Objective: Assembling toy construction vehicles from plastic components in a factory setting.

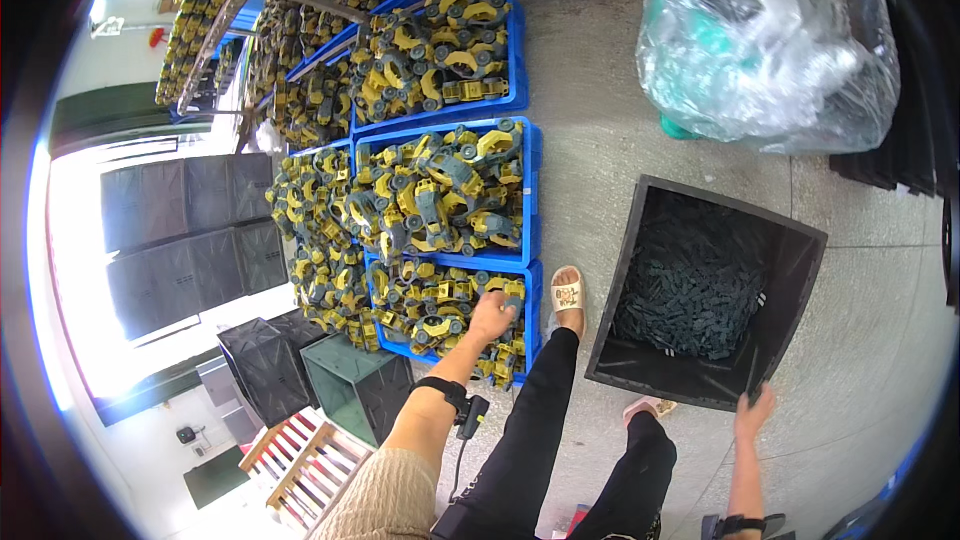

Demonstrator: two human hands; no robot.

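Note:
My left hand (491,318) is closed above the near blue crate (535,325), which is heaped with yellow and grey toy vehicles (440,325). A small grey bit shows at its fingertips; whether it is a held piece or part of a vehicle beneath, I cannot make out. On the right, the fingers of my right hand (754,413) are closed around the near right rim of a large black crate (690,392). Inside that crate lies a deep pile of small dark grey plastic parts (685,300).
More blue crates (533,195) of toy vehicles run along the left, below a metal frame (225,25). A clear plastic bag (765,50) bulges at the upper right. Dark bins (265,370), a green bin (345,380) and a wooden pallet (305,465) stand lower left. My feet are between the crates.

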